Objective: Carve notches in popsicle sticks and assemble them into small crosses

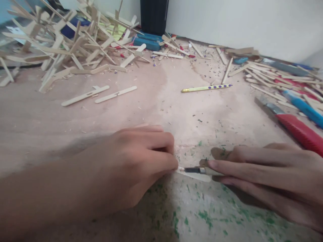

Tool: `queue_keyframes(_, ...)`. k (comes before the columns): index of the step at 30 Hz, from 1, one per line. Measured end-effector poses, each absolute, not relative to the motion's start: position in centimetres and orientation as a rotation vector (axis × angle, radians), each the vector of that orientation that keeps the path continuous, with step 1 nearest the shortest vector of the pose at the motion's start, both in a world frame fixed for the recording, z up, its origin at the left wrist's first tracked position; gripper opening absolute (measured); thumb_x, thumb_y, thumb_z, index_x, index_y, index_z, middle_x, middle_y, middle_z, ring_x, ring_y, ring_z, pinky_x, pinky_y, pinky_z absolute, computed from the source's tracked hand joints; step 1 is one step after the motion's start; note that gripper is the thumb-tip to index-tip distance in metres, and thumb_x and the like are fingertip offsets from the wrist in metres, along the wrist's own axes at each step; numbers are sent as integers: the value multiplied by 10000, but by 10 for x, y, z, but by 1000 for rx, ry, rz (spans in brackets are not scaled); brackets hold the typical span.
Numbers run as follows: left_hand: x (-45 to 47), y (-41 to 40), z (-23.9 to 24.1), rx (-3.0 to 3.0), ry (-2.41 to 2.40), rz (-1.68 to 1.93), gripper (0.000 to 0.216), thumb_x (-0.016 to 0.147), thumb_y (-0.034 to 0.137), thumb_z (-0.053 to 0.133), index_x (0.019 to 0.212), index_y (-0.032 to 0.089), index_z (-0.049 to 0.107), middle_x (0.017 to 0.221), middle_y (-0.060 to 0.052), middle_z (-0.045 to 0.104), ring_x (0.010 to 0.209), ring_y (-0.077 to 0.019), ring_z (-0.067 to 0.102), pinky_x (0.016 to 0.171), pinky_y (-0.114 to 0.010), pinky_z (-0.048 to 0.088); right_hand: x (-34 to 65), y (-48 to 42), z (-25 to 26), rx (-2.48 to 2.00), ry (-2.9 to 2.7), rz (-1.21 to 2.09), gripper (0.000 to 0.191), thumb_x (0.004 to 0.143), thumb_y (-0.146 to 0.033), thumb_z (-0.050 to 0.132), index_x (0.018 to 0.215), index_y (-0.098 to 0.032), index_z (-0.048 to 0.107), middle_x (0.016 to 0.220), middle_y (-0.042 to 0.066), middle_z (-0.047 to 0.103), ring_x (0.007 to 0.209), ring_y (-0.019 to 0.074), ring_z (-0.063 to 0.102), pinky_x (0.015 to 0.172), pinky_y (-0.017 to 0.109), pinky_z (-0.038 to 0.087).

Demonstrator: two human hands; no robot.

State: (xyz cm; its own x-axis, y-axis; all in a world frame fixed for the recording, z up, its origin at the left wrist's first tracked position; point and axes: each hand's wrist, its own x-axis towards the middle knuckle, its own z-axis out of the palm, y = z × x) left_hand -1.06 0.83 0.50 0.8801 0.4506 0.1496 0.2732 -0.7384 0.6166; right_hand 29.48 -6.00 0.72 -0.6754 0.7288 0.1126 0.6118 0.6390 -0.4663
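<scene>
Across the whole frame runs a pinkish wooden bench [161,111], dusted with shavings and smeared with green flecks along the lower edge. Upper left is a big messy pile [63,43] of flat wooden sticks, all crossing each other. A black bin [153,15] stands at the top centre against the wall, and more sticks are strewn along the upper right.

Lower left, the left hand [136,161] comes in with its forearm. Its fingers are curled in tight and the fingertips press down on the left end of a stick [202,177], pinning it flat to the bench. Lower right, the right hand [272,174] lies low with its fingers stretched out long, pinched around a small knife [194,170]. The dark blade points left and sits right on top of the stick, just beside the left fingertips. So the stick is bottom centre, between the two hands, with only its pale middle bit showing.

At the right edge a red cutter [300,132] lies at a slant just above the right hand, with a blue cutter [306,109] next to it, further up. A yellow pencil [206,88] with purple dots lies by itself above centre, well apart from the hands. Left of centre, two loose sticks [85,95] lie side by side just below the pile.
</scene>
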Motion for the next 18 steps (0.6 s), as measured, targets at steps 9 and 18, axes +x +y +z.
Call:
queue_keyframes(9,-13,10,6,2397,551,346,352,1047,88,496,884,173,796,884,0,648,781,-125,593,704,-263,439,292,-62,7,-1075,-2596,547,457,1118,-275,445,1566,-342,503,1086,30,789,789,174,754,538,314,515)
queue_keyframes(18,-11,12,1,2285,614,407,252,1008,107,600,879,216,787,879,32,682,798,-83,627,742,-206,436,290,-67,3,-1094,-2602,420,472,1116,-290,440,1583,-336,487,1002,23,781,677,166,710,497,331,482)
